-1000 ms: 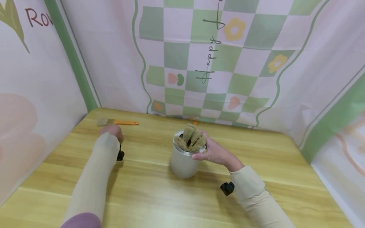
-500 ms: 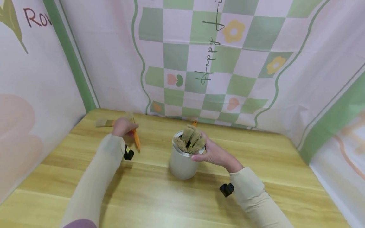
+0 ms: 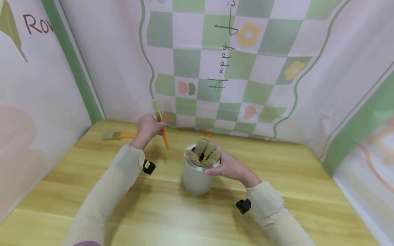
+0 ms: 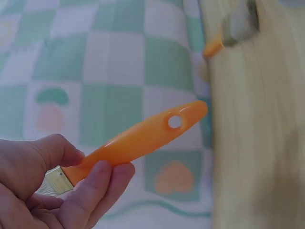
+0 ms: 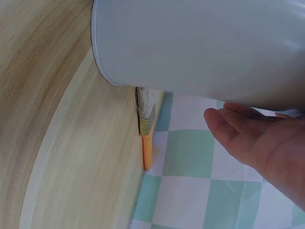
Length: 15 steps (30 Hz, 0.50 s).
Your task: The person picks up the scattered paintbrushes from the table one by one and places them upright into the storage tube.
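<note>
My left hand point(image 3: 148, 129) pinches an orange-handled paintbrush point(image 3: 165, 136) between thumb and fingers, above the table's back part. Its pale bristles point up and its handle hangs down; in the left wrist view the handle point(image 4: 143, 136) shows a hole at its end. At the middle of the table stands a light grey can point(image 3: 197, 179). Several brush heads point(image 3: 204, 150) poke out of its top, bristles up, their handles hidden inside. My right hand point(image 3: 229, 164) holds the can at its right upper edge, the thumb in front; its far fingers are partly hidden in the head view.
A second orange-handled paintbrush point(image 3: 118, 135) lies at the back left of the wooden table point(image 3: 172, 218). Another paintbrush point(image 5: 147, 143) lies behind the can by the back edge. A checked curtain point(image 3: 215, 65) hangs along the back of the table.
My left hand has picked up a paintbrush and moved it up and to the right, closer to the can. The right hand has stayed at the can.
</note>
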Tool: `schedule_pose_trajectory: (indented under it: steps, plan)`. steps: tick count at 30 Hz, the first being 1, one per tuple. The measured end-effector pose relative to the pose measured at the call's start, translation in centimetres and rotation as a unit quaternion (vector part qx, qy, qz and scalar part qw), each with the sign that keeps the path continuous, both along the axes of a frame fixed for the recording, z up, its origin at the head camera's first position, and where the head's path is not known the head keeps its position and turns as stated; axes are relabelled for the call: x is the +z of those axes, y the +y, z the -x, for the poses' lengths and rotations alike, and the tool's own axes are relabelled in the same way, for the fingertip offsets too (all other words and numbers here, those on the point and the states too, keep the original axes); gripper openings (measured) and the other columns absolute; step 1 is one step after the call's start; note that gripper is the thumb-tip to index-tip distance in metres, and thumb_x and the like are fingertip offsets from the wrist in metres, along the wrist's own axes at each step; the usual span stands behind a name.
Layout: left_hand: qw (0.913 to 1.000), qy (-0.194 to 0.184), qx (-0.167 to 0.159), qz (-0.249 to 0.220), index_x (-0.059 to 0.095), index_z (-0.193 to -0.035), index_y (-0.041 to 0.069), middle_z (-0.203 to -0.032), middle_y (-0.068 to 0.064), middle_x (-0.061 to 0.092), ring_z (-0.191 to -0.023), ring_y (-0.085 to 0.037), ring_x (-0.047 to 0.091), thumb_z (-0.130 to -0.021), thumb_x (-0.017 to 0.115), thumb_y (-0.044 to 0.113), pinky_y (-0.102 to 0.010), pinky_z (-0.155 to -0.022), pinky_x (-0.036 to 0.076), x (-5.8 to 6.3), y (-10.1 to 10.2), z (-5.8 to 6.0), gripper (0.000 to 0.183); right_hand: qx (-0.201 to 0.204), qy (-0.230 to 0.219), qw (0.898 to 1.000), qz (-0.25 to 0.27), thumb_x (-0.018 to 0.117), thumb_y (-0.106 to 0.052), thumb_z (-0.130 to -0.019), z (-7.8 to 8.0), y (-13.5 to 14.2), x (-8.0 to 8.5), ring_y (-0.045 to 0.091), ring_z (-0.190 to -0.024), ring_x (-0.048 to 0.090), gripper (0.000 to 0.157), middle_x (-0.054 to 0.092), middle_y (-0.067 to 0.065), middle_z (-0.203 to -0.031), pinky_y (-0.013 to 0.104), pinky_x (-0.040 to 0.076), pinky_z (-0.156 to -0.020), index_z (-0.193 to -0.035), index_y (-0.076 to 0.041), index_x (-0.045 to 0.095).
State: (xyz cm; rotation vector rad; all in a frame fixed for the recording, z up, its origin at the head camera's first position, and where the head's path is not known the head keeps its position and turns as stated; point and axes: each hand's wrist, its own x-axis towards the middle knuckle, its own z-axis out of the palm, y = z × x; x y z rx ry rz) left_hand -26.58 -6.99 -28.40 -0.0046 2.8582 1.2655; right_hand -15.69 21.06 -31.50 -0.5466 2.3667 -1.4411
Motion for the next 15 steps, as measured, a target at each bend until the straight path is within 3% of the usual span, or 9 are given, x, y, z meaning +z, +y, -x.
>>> schedule_pose_trajectory:
  steps: [3, 6, 9, 11, 15]
  plan:
    - [0.9989, 0.009, -0.015, -0.044, 0.049, -0.057, 0.010, -0.079, -0.013, 0.074, -0.068, -0.019, 0.073, -0.088, 0.060, 0.020, -0.020, -0.047, 0.042, 1.1, 0.9, -0.9, 0.034, -0.002, -0.004, 1.000, -0.003, 0.080, -0.020, -0.077, 0.0, -0.1, 0.1, 0.043, -0.133, 0.041, 0.106, 0.036, 0.023, -0.149, 0.058, 0.031, -0.112, -0.154, -0.011, 0.008]
    - [0.9946, 0.001, -0.034, -0.098, 0.060, -0.065, 0.004, -0.087, -0.017, 0.074, -0.070, -0.018, 0.074, -0.088, 0.059, 0.016, -0.021, -0.056, 0.053, 2.1, 1.9, -1.7, 0.025, 0.003, -0.004, 1.000, 0.000, 0.081, -0.021, -0.076, 0.0, -0.2, 0.1, 0.043, -0.134, 0.040, 0.107, 0.034, 0.023, -0.150, 0.058, 0.031, -0.112, -0.154, -0.012, 0.007]
    - [0.9906, 0.009, -0.043, -0.130, 0.067, -0.074, -0.001, -0.091, -0.019, 0.073, -0.069, -0.016, 0.073, -0.087, 0.060, 0.014, -0.020, -0.059, 0.054, 3.2, 2.8, -2.5, 0.021, 0.012, 0.006, 1.000, 0.003, 0.081, -0.024, -0.076, 0.1, -0.2, 0.1, 0.043, -0.134, 0.040, 0.107, 0.033, 0.023, -0.151, 0.058, 0.031, -0.111, -0.154, -0.013, 0.008]
    - [0.9889, 0.034, -0.047, -0.137, 0.069, -0.078, -0.002, -0.092, -0.019, 0.073, -0.068, -0.015, 0.071, -0.087, 0.061, 0.016, -0.020, -0.059, 0.053, 3.7, 3.5, -3.1, 0.021, 0.018, 0.011, 1.000, 0.005, 0.081, -0.025, -0.076, 0.1, -0.2, 0.1, 0.043, -0.134, 0.041, 0.107, 0.033, 0.023, -0.150, 0.058, 0.032, -0.111, -0.154, -0.013, 0.009]
    - [0.9830, 0.131, -0.040, -0.122, 0.070, -0.082, 0.001, -0.084, -0.015, 0.074, -0.066, -0.016, 0.066, -0.086, 0.063, 0.020, -0.020, -0.054, 0.047, 4.6, 4.6, -4.6, 0.021, 0.024, 0.019, 1.000, 0.003, 0.080, -0.028, -0.076, -0.1, 0.0, 0.0, 0.042, -0.133, 0.041, 0.107, 0.032, 0.024, -0.150, 0.058, 0.033, -0.111, -0.154, -0.012, 0.009]
